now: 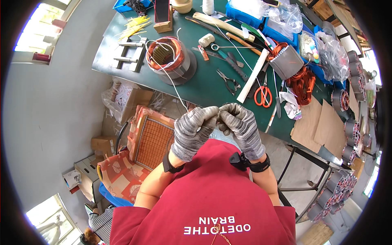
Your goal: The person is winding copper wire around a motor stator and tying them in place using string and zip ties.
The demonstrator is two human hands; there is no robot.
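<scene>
Both hands wear grey knit gloves and meet fingertip to fingertip in front of my chest. A white cord (173,83) runs down from a motor stator (174,65) wound with copper wire and ends at my left hand (195,130), whose fingers are closed in a pinch. My right hand (241,127) is closed too, its fingertips touching the left ones; what lies between them is hidden. The stator stands on the green table (151,77), ahead and to the left of my hands.
Near the table edge lie pliers (228,81), orange-handled scissors (263,96) and a pale wooden strip (253,75). A second stator (286,62) with copper coils (302,85) stands right. Blue bins (245,14) line the back. A cushioned chair (151,143) is at left.
</scene>
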